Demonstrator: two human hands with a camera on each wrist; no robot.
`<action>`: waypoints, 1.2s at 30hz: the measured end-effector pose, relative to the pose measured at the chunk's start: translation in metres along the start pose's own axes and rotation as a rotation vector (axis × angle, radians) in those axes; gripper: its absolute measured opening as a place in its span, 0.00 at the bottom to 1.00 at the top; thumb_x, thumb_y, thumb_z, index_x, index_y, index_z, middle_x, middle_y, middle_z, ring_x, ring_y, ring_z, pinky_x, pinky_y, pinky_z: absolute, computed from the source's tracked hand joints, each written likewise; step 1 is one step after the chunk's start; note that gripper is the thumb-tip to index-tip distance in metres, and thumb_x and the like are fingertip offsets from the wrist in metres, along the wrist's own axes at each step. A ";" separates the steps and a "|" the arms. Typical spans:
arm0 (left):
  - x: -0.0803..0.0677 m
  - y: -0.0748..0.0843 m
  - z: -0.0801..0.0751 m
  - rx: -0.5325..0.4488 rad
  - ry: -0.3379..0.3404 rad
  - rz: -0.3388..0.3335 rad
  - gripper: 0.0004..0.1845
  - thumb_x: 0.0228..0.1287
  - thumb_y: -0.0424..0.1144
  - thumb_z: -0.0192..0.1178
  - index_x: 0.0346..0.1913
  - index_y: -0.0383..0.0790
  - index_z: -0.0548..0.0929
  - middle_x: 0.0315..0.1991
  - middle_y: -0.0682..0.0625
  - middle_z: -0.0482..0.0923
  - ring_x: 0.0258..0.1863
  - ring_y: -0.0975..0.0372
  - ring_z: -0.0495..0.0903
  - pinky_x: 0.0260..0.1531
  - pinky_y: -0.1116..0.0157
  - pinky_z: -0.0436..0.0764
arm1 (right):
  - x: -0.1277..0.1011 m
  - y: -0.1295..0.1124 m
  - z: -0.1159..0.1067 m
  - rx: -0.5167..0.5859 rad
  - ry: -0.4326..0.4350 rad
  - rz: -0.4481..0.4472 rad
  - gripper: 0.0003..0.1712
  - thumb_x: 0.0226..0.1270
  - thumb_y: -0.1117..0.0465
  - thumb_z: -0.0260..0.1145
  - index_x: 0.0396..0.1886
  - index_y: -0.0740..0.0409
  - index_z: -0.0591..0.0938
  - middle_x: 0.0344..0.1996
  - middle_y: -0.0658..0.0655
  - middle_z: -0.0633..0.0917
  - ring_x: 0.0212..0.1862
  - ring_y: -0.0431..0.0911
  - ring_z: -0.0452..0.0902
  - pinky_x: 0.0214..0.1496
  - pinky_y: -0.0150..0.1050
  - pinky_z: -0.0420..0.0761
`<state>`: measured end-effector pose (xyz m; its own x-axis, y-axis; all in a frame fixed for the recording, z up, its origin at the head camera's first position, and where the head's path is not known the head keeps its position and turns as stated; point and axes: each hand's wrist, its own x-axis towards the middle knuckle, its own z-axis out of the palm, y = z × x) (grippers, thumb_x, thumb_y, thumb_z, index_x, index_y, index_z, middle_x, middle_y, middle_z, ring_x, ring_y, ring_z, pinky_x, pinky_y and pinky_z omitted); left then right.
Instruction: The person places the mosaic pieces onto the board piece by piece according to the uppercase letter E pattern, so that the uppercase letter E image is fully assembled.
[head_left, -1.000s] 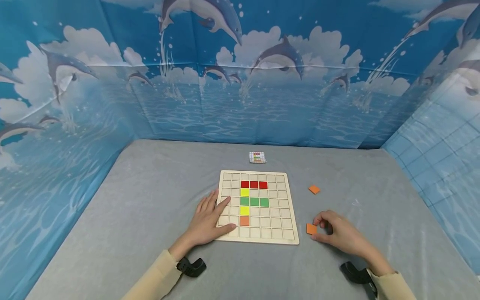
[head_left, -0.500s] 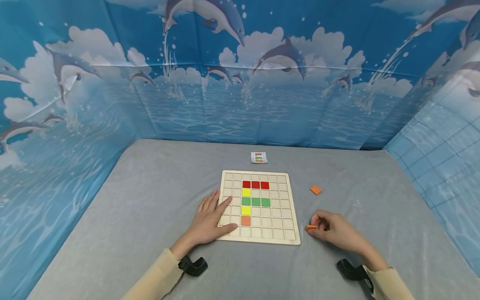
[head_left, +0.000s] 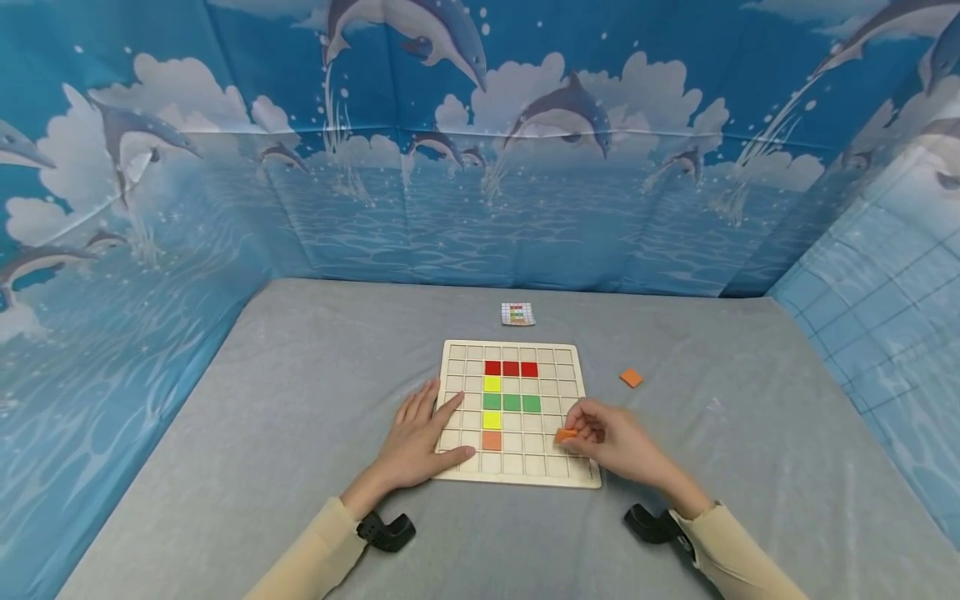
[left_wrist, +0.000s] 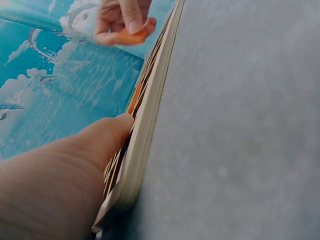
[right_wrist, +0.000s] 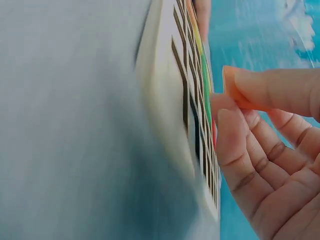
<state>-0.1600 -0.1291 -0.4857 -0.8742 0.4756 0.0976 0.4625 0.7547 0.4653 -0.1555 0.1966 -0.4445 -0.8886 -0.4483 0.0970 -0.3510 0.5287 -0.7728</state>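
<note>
A square wooden grid board (head_left: 549, 472) lies on the grey cloth. Set in its cells are three red tiles (head_left: 511, 369), two yellow tiles (head_left: 491, 421), three green tiles (head_left: 512, 403) and one orange tile (head_left: 491, 441). My left hand (head_left: 411, 442) rests spread on the board's left edge, thumb and index finger over the cells. Over the board's right side, my right hand (head_left: 618, 442) pinches an orange tile (right_wrist: 231, 86) between thumb and fingers; the right wrist view shows it above the grid. Another orange tile (head_left: 632, 378) lies on the cloth, right of the board.
Behind the board lies a small pattern card (head_left: 517, 314) with coloured squares on a grid. The grey cloth (head_left: 337, 333) covers the table. A blue curtain (head_left: 465, 208) printed with dolphins closes off the back and both sides.
My right hand has picked up the nearer orange tile from the cloth and carried it left over the board. My left hand stays in place on the edge.
</note>
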 end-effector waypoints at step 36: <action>0.001 -0.004 0.003 0.020 0.008 -0.002 0.44 0.61 0.67 0.51 0.74 0.47 0.56 0.74 0.38 0.38 0.73 0.50 0.36 0.66 0.49 0.40 | 0.033 -0.020 0.043 -0.127 -0.048 -0.132 0.04 0.59 0.65 0.71 0.31 0.51 0.84 0.23 0.41 0.75 0.26 0.37 0.70 0.29 0.32 0.72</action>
<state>-0.1622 -0.1302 -0.4900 -0.8763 0.4705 0.1034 0.4634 0.7647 0.4477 -0.1646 0.1403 -0.4523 -0.8181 -0.5525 0.1598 -0.5011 0.5484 -0.6695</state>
